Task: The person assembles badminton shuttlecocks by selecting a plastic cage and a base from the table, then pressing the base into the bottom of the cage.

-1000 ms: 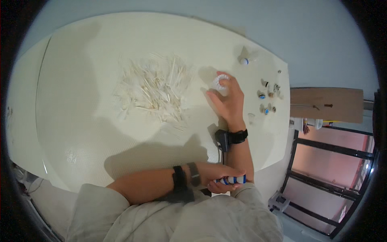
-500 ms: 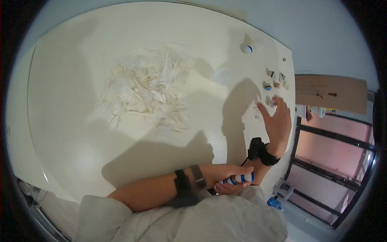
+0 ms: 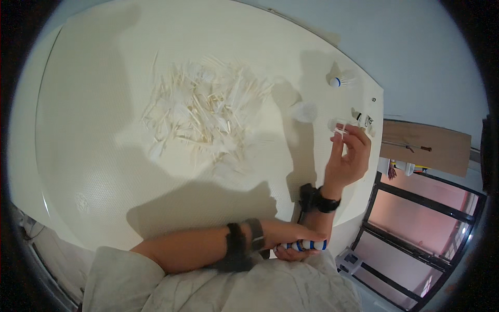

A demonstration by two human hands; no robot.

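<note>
Head view: left fingers (image 3: 291, 255) grip one striped stack (image 3: 306, 245), right fingers (image 3: 355, 131) one pale piece (image 3: 342, 131).

Pale grey shirt (image 3: 218, 291), black wrist straps (image 3: 329, 205)

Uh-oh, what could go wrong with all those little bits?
The left hand grips a row of small blue-and-white pieces close to the right forearm, so a bump might knock one loose. The right hand seems to pinch a small clear piece with its fingertips, and it could slip. The pile of thin white feathery strips lies loose on the table, so a brush of an arm might scatter it.
</note>
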